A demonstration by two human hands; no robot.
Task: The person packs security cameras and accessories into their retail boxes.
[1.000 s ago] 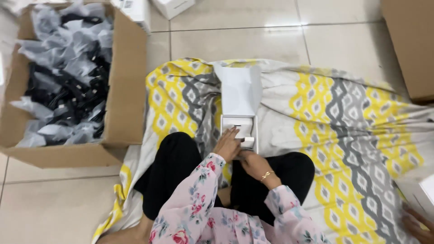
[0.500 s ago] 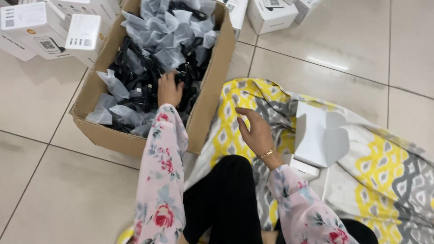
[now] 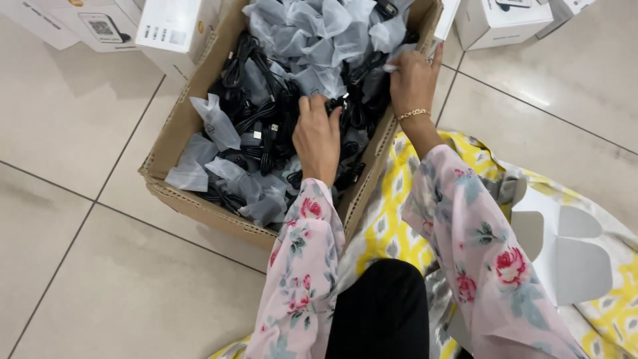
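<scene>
Sitting: we are on the tiled floor (image 3: pixel 80 133) with a yellow and grey patterned cloth (image 3: pixel 392 233) spread under us, leaning toward a box on our left.
Cardboard box (image 3: pixel 193 199): it stands open on the floor just beside the cloth, filled with black cables (image 3: pixel 266 133) mixed with clear plastic bags (image 3: pixel 312 33).
White boxes (image 3: pixel 166 26): several small ones stand on the floor past the far end of the cardboard box; we leave their print unread.
White carton flaps (image 3: pixel 565 246): an opened white carton lies on the cloth at our right, well apart from both hands.
Left hand (image 3: pixel 318 136): it is down among the cables near the middle of the box, fingers curled onto a black bundle; its grip looks partly closed on that bundle, though we cannot tell whether the cable is actually clamped.
Right hand (image 3: pixel 413 76): it rests at the box's right wall, fingers bent, pinching what looks like the edge of a clear bag; how firm that grip is we cannot tell.
Step in hand: we judge this to be the picking stage, sorting through the pile for one cable.
Next move: it calls for freeing a single cable from the tangle without dragging its neighbours along.
</scene>
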